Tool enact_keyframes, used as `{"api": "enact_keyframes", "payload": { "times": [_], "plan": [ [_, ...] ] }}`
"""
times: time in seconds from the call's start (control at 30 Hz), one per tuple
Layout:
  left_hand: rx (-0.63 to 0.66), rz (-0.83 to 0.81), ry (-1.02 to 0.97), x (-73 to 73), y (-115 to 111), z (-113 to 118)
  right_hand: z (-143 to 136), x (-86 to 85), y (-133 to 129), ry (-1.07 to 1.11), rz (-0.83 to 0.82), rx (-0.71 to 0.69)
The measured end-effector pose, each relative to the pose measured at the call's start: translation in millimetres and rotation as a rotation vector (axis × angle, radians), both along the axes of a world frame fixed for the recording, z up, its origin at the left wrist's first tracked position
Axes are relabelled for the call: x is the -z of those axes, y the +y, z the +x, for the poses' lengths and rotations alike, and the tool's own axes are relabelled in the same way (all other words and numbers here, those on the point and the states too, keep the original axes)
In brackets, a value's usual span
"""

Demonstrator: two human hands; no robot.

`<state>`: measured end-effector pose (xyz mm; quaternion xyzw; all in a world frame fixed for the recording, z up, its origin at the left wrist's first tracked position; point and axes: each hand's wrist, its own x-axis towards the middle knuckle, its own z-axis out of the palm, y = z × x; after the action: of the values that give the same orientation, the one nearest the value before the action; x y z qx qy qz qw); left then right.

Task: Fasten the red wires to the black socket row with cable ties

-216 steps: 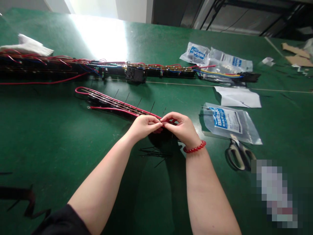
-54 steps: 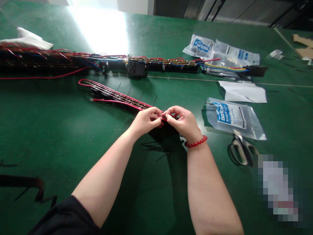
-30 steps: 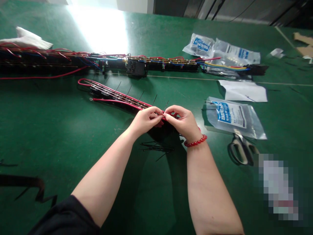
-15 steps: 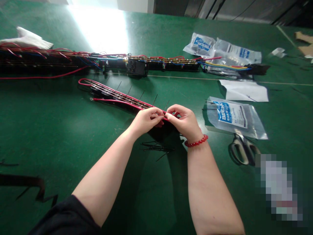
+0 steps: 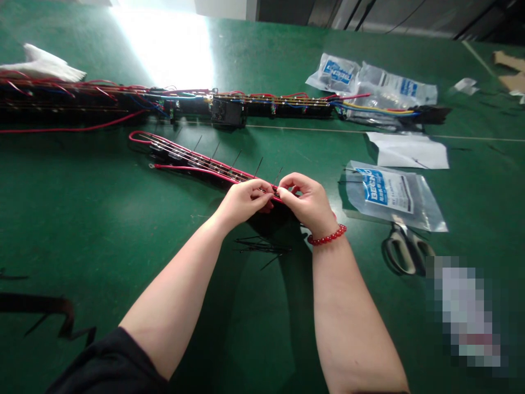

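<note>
A narrow black strip [image 5: 180,154] with bare metal rods and a red wire [image 5: 186,168] along it lies slantwise on the table. Several thin black cable ties stand up from it with their tails loose. At its near right end my left hand [image 5: 248,200] is closed, thumb and fingertips pinching at the strip and red wire. My right hand [image 5: 305,200], with a red bead bracelet, meets it there, thumb and forefinger pressed together; what they pinch is too small to make out. Below the hands lies a loose pile of black cable ties [image 5: 262,246].
Behind runs a long wired assembly [image 5: 229,112] with red, blue and yellow wires. To the right are a printed plastic bag [image 5: 394,194], scissors [image 5: 404,251], white paper [image 5: 410,150] and more bags [image 5: 397,85]. A white cloth [image 5: 49,64] sits far left, a black strap [image 5: 36,302] near left.
The whole view has shifted very slightly. Both hands stay pinched at the same end of the strip, with no clear movement of the things.
</note>
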<state>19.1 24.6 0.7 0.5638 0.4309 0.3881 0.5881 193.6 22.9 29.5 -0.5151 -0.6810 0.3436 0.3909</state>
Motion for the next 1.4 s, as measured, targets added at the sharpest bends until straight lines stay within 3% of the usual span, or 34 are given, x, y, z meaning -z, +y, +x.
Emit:
{"api": "enact_keyframes", "payload": {
  "times": [0.2,0.37,0.43,0.53,0.67,1.0,1.4],
  "plan": [
    [-0.017,0.056,-0.002,-1.4,-2.1,-1.7,-1.5,-0.5,-1.1,-0.064,0.016,-0.015],
    [-0.260,0.511,0.235,-4.5,-7.4,-6.7,-2.2,-0.5,-1.7,-0.067,0.034,-0.015],
    [-0.302,0.675,0.407,-6.0,-7.3,-7.8,-2.5,-1.0,-2.1,-0.066,0.036,-0.016],
    [-0.298,0.791,0.606,-5.9,-4.8,-8.2,-2.9,-1.4,-2.6,-0.065,0.033,-0.019],
    [-0.253,0.819,0.726,-1.7,-1.9,-7.7,-2.2,0.0,-2.4,-0.070,0.038,-0.026],
    [-0.080,0.767,0.763,0.4,-2.0,-7.7,0.0,2.7,-1.9,-0.036,0.031,-0.024],
    [-0.081,0.784,0.795,1.4,-0.4,-7.6,6.2,4.0,-2.1,0.100,-0.037,-0.043]
  ]
}}
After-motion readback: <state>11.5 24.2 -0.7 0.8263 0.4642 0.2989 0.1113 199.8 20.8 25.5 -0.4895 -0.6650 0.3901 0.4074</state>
